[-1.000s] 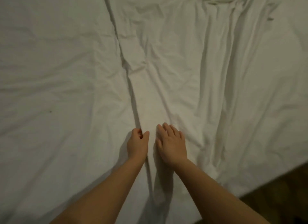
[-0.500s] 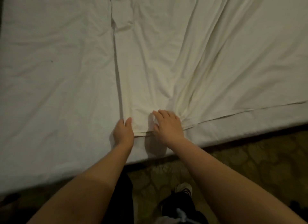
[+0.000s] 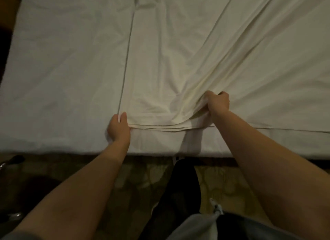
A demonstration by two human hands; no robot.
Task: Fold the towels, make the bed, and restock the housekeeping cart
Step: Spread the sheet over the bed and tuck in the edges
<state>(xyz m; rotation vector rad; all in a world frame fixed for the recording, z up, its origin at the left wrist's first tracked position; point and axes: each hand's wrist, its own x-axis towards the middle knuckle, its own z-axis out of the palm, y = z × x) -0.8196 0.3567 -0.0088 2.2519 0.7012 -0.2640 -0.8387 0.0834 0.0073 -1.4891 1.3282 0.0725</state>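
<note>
Sheet [image 3: 160, 61] update: your right hand [image 3: 217, 104] went from flat to fisting a bunch, left hand [image 3: 118, 127] pinches the near corner. Looks like you're tightening it.

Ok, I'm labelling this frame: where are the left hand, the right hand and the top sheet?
left hand [image 3: 118, 129]: head view, back of the hand.
right hand [image 3: 218, 104]: head view, back of the fist gripping bunched fabric.
top sheet [image 3: 160, 70]: head view, flat stretch beyond the hands.

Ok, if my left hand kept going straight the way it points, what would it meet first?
The left hand points up the bed, so probably the folded sheet whose corner it holds; depth is unclear.
</note>
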